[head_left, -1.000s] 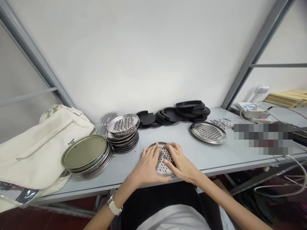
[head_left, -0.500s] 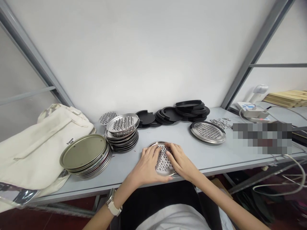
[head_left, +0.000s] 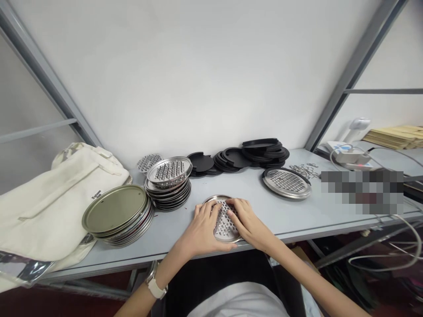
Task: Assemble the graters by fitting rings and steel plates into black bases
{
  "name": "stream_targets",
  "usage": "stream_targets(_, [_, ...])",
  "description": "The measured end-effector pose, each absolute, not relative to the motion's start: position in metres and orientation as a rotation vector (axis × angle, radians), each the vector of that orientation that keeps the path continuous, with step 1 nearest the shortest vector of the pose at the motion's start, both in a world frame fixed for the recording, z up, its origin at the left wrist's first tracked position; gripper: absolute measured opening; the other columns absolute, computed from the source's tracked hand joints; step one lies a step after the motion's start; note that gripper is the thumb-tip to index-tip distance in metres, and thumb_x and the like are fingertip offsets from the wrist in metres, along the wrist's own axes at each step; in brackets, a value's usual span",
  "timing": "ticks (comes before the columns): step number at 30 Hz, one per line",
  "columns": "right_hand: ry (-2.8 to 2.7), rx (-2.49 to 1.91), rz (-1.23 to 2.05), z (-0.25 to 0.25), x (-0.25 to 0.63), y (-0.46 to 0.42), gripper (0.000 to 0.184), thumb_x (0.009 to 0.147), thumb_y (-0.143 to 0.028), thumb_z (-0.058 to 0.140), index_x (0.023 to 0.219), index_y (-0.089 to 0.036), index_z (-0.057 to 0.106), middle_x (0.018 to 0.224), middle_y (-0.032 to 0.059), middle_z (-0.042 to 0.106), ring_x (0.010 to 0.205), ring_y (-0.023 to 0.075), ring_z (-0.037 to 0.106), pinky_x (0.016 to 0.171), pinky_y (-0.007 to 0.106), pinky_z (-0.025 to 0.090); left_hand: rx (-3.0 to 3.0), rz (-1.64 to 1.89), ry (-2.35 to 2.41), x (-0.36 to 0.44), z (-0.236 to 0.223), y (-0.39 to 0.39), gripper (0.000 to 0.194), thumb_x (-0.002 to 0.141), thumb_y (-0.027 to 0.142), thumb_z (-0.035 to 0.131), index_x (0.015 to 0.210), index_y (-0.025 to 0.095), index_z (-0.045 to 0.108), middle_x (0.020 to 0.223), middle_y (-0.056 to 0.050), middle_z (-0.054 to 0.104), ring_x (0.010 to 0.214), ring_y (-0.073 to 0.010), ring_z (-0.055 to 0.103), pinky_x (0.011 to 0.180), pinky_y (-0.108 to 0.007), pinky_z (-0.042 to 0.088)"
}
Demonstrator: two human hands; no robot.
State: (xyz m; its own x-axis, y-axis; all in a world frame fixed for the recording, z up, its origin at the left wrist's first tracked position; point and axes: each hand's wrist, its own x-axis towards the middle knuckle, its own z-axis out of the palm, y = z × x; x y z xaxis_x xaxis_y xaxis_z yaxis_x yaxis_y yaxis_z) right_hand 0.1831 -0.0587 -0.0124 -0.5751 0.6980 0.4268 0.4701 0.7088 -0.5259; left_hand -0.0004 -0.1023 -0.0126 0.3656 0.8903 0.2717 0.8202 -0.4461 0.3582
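A round steel grater disc (head_left: pixel 226 226) with raised teeth lies at the front edge of the table, between my hands. My left hand (head_left: pixel 202 231) grips its left side, fingertips on the toothed face and thumb along the near rim. My right hand (head_left: pixel 251 223) holds the right side, thumb on the face and fingers bent over the far right rim. Both hands hide parts of the rim. To the left stands a stack of similar discs topped by a grater disc (head_left: pixel 169 171). On the right, another slotted disc (head_left: pixel 287 182) has a black edging along its far rim.
Black round holders (head_left: pixel 236 157) are piled along the wall. An olive round plate (head_left: pixel 115 209) tops a stack at left, beside a cream bag (head_left: pixel 56 207). Small metal pieces (head_left: pixel 304 171) lie scattered at right, near a white device (head_left: pixel 348 152) with cables.
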Motion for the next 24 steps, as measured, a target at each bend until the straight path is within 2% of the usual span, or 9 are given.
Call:
stream_targets(12, [-2.320,-0.869,0.468,-0.0123,0.1837,-0.0580,0.023,0.097,-0.030,0.034,0.117,-0.021,0.044,0.112,0.0103,0.055,0.106,0.0239,0.049,0.094,0.043,0.043,2.449,0.673,1.554,0.0002,-0.0116,-0.1028,0.098,0.057,0.070,0.067,0.134,0.021,0.030,0.134,-0.014,0.039,0.124,-0.0335,0.035,0.104,-0.053,0.025])
stream_targets(18, [-2.325,-0.852,0.437,-0.0103,0.1835,-0.0582,0.024,0.096,-0.031,0.036,0.117,-0.021,0.044,0.111,0.0108,0.056,0.103,0.0238,0.051,0.090,0.043,0.045,2.458,0.675,1.568,0.0019,-0.0076,-0.1045,0.090,0.058,0.070,0.066,0.127,0.020,0.036,0.128,-0.014,0.043,0.117,-0.0331,0.041,0.101,-0.052,0.028])
stream_targets(24, [-2.334,-0.837,0.435,-0.0089,0.1833,-0.0584,0.025,0.096,-0.032,0.038,0.117,-0.021,0.044,0.110,0.0107,0.056,0.100,0.0237,0.052,0.090,0.043,0.045,2.458,0.682,1.563,0.0032,-0.0064,-0.1048,0.088,0.058,0.068,0.068,0.125,0.021,0.035,0.125,-0.013,0.045,0.116,-0.0336,0.042,0.101,-0.052,0.027])
